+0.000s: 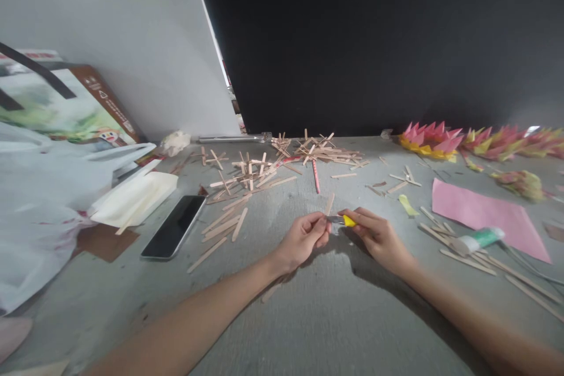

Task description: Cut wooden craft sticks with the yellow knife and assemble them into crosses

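My left hand (306,238) pinches a short wooden stick (329,203) whose far end points up and away. In my right hand (373,235) is a yellow utility knife (348,221), its grey blade reaching left and meeting the stick at my left fingertips. Both hands are close together over the grey surface (282,335). Beyond them lies a heap of wooden sticks (330,153), some joined into crossed shapes. A red and white striped straw (315,176) lies in front of the heap.
At the left are a black phone (174,228), a white tray (145,197) and a plastic bag (48,205). Pink paper (480,211), a green and white tube (480,239) and longer sticks lie right. Pink and yellow paper flowers (432,141) stand behind, near a black panel (388,41).
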`<move>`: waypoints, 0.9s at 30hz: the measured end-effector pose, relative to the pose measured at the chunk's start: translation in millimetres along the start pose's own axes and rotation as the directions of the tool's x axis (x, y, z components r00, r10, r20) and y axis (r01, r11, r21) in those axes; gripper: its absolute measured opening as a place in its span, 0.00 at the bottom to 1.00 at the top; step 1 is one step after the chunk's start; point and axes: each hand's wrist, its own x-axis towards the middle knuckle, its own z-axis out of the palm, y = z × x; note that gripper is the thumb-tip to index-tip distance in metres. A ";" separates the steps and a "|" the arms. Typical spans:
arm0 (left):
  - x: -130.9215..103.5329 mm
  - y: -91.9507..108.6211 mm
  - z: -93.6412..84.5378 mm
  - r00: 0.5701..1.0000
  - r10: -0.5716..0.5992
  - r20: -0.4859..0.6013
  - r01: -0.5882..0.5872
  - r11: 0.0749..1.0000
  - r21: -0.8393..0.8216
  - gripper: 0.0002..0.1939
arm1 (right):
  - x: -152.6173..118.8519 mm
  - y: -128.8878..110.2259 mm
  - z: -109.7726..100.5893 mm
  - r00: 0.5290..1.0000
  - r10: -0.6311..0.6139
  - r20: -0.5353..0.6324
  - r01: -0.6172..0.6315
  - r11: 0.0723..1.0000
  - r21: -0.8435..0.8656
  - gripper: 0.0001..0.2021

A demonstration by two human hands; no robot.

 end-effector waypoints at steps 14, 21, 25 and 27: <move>0.0 0.6 1.4 1.000 0.000 0.020 -0.001 1.000 0.025 0.25 | 0.5 -6.8 0.6 0.998 -0.048 -0.028 0.048 0.999 0.005 0.19; -0.3 -1.1 2.0 1.000 0.006 0.009 -0.006 0.999 -0.042 0.23 | 0.4 -5.2 0.4 0.998 -0.039 -0.044 0.039 0.999 0.000 0.18; -1.4 3.8 2.8 1.000 -0.009 0.025 0.008 0.999 0.038 0.25 | -1.3 -3.8 0.3 0.998 -0.047 -0.034 0.046 0.999 -0.012 0.18; -2.1 6.4 3.6 0.999 -0.031 0.040 0.028 0.997 0.073 0.26 | -1.6 -4.1 0.3 0.998 -0.056 -0.029 0.056 0.998 -0.014 0.18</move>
